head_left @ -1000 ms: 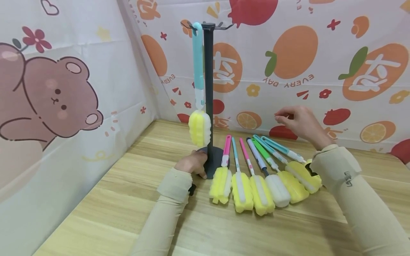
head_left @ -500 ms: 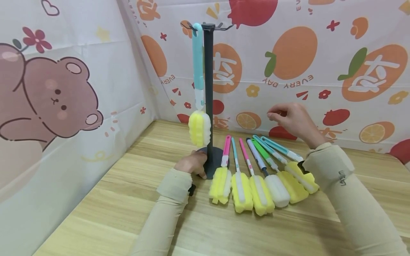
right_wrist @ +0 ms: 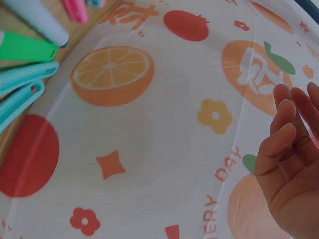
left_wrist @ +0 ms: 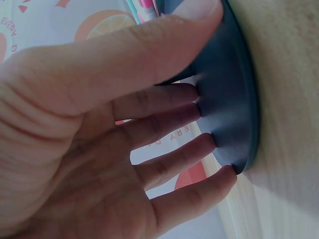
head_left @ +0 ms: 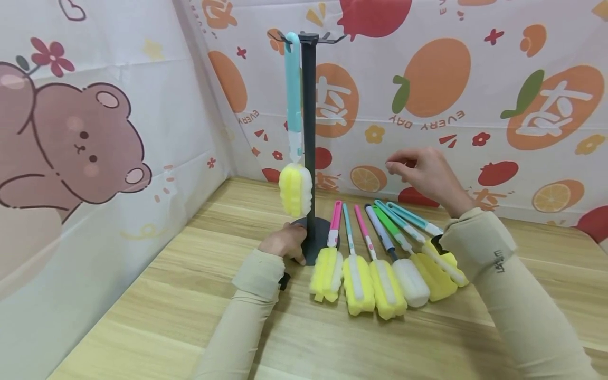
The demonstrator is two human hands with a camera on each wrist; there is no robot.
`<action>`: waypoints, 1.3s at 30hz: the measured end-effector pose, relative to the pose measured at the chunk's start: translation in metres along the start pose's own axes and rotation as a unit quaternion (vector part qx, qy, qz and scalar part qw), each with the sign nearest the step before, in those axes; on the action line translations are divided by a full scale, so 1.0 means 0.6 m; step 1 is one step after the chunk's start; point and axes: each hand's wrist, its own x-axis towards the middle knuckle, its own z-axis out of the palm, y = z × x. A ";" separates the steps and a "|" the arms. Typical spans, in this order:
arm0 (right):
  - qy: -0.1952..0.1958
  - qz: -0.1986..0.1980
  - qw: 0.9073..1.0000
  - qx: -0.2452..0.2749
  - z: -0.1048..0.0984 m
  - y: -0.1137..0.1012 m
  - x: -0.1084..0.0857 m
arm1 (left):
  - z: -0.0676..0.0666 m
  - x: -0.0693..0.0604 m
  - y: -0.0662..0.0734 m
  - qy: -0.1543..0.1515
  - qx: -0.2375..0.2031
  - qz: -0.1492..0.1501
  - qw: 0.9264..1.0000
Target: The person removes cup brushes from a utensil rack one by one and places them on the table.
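Observation:
A black stand (head_left: 309, 116) with hooks at its top rises from a round base (left_wrist: 229, 99). From one left hook hangs a sponge bottle brush (head_left: 294, 89) with a turquoise handle and a yellow-and-white head. My left hand (head_left: 283, 243) rests on the base, its fairly straight fingertips and thumb touching the top surface in the left wrist view. Raised above the far ends of the brush handles, my right hand (head_left: 429, 171) holds nothing; its fingers are loosely bent in the right wrist view. Several sponge brushes lie fanned on the table, including a pink-handled brush (head_left: 335, 224) and a green-handled brush (head_left: 389, 224).
The wooden table (head_left: 190, 306) carries everything. A fruit-print cloth (head_left: 375, 100) stands behind it, and a bear-print cloth (head_left: 176, 100) closes the left side. The pink-handled brush overlaps the right edge of the base. My right sleeve (head_left: 522, 295) passes over the rightmost brush head.
My right hand has moved left and slightly upward, still holding nothing. My left hand, the stand and the brushes have stayed in place.

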 end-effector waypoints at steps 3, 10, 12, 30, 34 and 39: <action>0.005 -0.014 1.000 0.015 0.005 -0.009 0.003 | 0.000 -0.001 -0.001 -0.001 0.002 -0.002 1.000; 0.003 -0.030 0.999 0.032 0.019 -0.028 0.011 | 0.000 -0.002 0.002 -0.004 -0.003 -0.007 1.000; 0.005 -0.034 0.999 0.031 0.022 -0.031 0.014 | 0.001 -0.002 0.003 -0.005 -0.003 -0.008 1.000; -0.026 -0.046 0.998 0.036 0.043 -0.065 0.032 | 0.000 -0.005 -0.001 0.001 0.000 -0.005 1.000; -0.031 -0.053 0.998 0.028 0.048 -0.074 0.039 | 0.001 -0.006 -0.002 0.001 -0.002 -0.002 1.000; -0.036 -0.059 0.997 0.022 0.054 -0.080 0.044 | 0.001 -0.005 -0.002 0.003 -0.003 0.000 1.000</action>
